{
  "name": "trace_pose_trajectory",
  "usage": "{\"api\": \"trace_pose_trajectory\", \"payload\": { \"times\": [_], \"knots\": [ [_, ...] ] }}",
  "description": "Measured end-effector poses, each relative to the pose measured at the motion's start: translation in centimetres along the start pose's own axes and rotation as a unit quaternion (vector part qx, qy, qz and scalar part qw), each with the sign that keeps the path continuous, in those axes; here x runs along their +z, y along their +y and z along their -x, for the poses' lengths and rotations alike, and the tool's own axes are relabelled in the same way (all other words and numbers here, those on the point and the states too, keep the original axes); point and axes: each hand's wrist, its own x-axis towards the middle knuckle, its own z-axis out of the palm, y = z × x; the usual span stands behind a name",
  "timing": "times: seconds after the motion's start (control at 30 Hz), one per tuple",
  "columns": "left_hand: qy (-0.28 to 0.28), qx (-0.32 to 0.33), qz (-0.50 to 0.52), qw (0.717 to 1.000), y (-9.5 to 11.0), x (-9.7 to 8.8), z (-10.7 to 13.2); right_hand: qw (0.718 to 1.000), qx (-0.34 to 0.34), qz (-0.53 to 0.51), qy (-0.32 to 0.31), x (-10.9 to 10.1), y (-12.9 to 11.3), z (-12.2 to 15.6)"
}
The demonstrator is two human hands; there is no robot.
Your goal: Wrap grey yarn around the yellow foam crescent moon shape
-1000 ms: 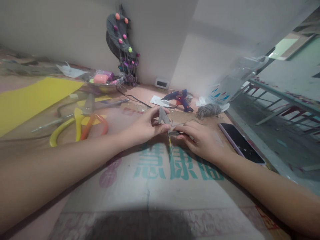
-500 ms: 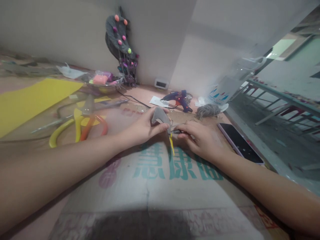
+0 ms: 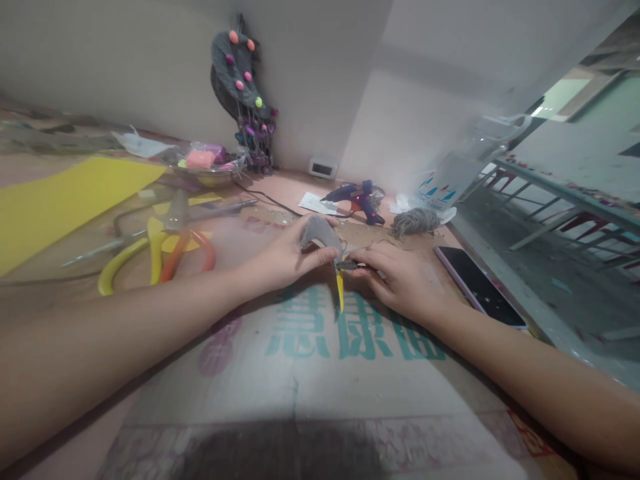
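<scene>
My left hand (image 3: 285,257) pinches a small grey felt piece (image 3: 320,233) just above the cardboard sheet (image 3: 300,360). A thin yellow strip (image 3: 341,291) hangs down from the felt's lower tip. My right hand (image 3: 400,280) is closed, its fingertips pinching a small dark thing (image 3: 347,265) right at that tip; I cannot make out what it is. The two hands almost touch.
Yellow-handled and orange-handled tools (image 3: 155,253) lie to the left, by a yellow sheet (image 3: 55,200). A blue glue gun (image 3: 357,197) and a grey yarn ball (image 3: 415,221) sit behind the hands. A phone (image 3: 477,283) lies to the right. A decorated dark felt hanging (image 3: 243,87) leans in the corner.
The grey felt piece has turned in my left hand, from upright to lying more flat. The yellow strip swung slightly. Both hands stayed in place.
</scene>
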Motion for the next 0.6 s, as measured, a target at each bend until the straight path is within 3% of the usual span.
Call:
{"api": "trace_pose_trajectory", "payload": {
  "times": [0.3, 0.6],
  "knots": [
    [0.005, -0.008, 0.054, 0.998, -0.49, 0.37, -0.21, 1.000, -0.002, 0.005, -0.007, -0.12, -0.16, -0.11],
    [-0.006, -0.013, 0.069, 0.998, 0.32, 0.35, -0.31, 1.000, -0.020, -0.009, 0.021, -0.11, -0.26, -0.20]
  ]
}}
